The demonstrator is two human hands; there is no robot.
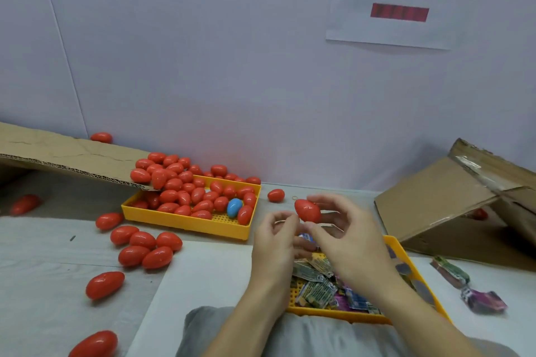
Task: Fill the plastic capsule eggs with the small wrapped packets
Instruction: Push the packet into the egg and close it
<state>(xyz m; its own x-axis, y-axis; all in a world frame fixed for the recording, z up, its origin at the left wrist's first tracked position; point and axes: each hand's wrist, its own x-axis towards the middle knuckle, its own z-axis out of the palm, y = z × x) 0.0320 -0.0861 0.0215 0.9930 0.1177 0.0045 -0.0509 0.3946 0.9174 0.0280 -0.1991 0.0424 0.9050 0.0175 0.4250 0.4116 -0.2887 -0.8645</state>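
Holding a shiny red plastic egg up in the air, the right hand pinched it between its thumb and fingers, above the near yellow tray. The left hand was just beside the egg, with its fingers curled in close to it, but I could not tell if they touched the egg or held anything. The egg looked smooth and closed, with one pointy end. The near tray was hard plastic with little holes in its floor, and it held a pile of small crinkly wrapped packets in green, purple and blue. The hands and arms hid a lot of that pile. A few more packets lay on the table to the right, well apart from the tray. A second yellow tray farther back was heaped with many red eggs and one blue egg. A flat sheet of brown cardboard lay tilted over the left side of that heap and covered some eggs. More red eggs sat loose on the pale grey table, and the ones at the left edge looked blurry. A torn cardboard box lay open on the right, with something red half hidden under its flap. A white paper sign with black letters and a red bar hung on the wall. A bit of grey cloth showed at the bottom.
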